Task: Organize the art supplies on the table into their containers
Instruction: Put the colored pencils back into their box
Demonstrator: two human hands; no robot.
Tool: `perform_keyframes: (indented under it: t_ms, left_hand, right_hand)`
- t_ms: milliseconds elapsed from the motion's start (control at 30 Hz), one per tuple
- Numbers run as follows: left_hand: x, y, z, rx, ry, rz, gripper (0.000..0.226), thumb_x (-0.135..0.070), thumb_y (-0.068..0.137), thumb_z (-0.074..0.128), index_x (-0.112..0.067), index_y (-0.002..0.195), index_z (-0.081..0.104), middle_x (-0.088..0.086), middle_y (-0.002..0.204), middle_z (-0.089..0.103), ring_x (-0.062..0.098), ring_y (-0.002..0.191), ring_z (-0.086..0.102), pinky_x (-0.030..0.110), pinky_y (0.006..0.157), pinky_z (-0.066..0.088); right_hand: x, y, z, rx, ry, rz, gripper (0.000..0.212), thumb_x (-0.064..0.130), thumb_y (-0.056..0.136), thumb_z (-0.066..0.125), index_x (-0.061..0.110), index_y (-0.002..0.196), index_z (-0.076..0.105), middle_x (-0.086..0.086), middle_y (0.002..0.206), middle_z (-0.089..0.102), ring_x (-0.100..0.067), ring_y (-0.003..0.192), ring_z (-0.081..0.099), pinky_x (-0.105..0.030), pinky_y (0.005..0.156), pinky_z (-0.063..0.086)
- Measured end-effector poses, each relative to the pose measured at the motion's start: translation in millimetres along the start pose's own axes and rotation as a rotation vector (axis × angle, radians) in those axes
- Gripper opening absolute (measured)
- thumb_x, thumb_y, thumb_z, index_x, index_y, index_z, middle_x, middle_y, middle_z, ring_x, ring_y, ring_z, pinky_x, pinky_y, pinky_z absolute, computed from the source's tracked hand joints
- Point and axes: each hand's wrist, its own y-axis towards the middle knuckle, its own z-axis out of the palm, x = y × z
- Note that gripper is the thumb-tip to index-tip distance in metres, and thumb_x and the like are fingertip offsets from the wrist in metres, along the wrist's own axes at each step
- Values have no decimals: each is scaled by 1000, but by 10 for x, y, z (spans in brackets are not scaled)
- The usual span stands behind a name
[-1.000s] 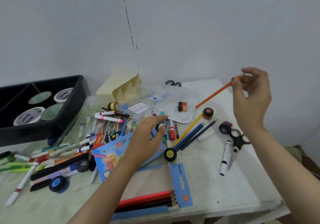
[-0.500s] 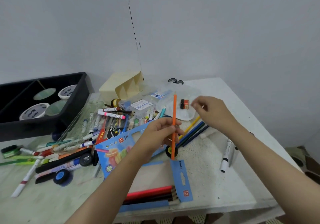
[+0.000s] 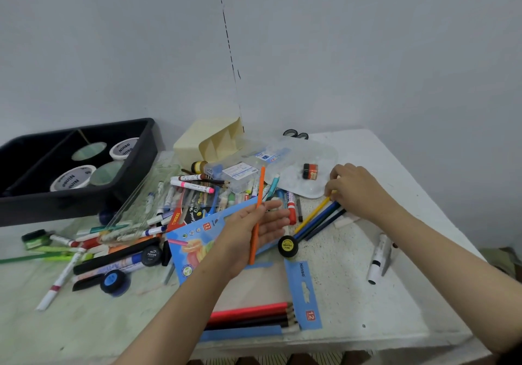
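Note:
My left hand (image 3: pixel 255 230) holds an orange coloured pencil (image 3: pixel 260 192) upright above the blue pencil box (image 3: pixel 197 244), thumb pinching it against the palm. My right hand (image 3: pixel 357 191) reaches down onto a small bunch of pencils (image 3: pixel 317 222), yellow, blue and dark, lying on the table; its fingers curl over the yellow pencil's far end. More red and dark pencils (image 3: pixel 251 315) lie in a blue sleeve near the front edge.
A black tray (image 3: pixel 147 150) with tape rolls stands at the back left. A cream organiser (image 3: pixel 209 141) and clear plastic cases (image 3: pixel 282 161) sit behind the pile of markers (image 3: pixel 195 188). Paint pots (image 3: pixel 288 246), a white marker (image 3: pixel 377 260) and scissors lie around.
My right hand passed the orange pencil to my left hand, then dropped onto the pencils lying on the table. My left hand rose from the box and now holds the pencil.

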Motion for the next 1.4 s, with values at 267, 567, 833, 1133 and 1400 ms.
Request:
perform_keyframes:
  t_ms: [267, 567, 833, 1133, 1400]
  left_hand:
    - [-30, -13, -50, -5, -19, 46, 36, -19, 103, 28, -8, 110, 61, 12, 111, 69, 20, 104, 66, 29, 87, 54]
    - [-75, 30, -114, 16, 69, 88, 35, -18, 103, 28, -10, 111, 61, 8, 112, 69, 17, 106, 65, 26, 90, 52]
    - [-126, 12, 14, 125, 104, -5, 38, -21, 102, 27, -7, 114, 60, 14, 113, 68, 25, 104, 65, 34, 90, 52]
    - [-104, -123, 4, 210, 127, -70, 31, -17, 99, 35, -4, 107, 62, -3, 65, 53, 6, 46, 42, 16, 42, 37]
    - [-62, -148, -116, 100, 85, -43, 28, -16, 99, 39, -7, 112, 62, -4, 58, 43, 4, 40, 32, 15, 35, 27]
  right_hand:
    - [-62, 21, -128, 76, 51, -49, 13, 18, 90, 60, 24, 99, 68, 2, 115, 55, -17, 103, 47, -26, 78, 29]
    - [52, -2, -928, -22, 837, 92, 12, 14, 75, 77, 22, 76, 68, 5, 69, 68, -4, 65, 58, -17, 71, 43]
    - [419, 140, -1098, 22, 1181, 49, 12, 3, 88, 60, 12, 86, 68, 1, 73, 66, -7, 68, 60, -18, 65, 46]
    - [587, 185, -750, 203, 911, 139, 26, 32, 93, 55, 12, 84, 68, 4, 74, 68, -8, 61, 54, -19, 61, 42]
    - [405, -70, -395, 290, 525, 80, 16, 26, 91, 56, 24, 97, 71, 19, 81, 58, 1, 72, 53, -18, 69, 42]
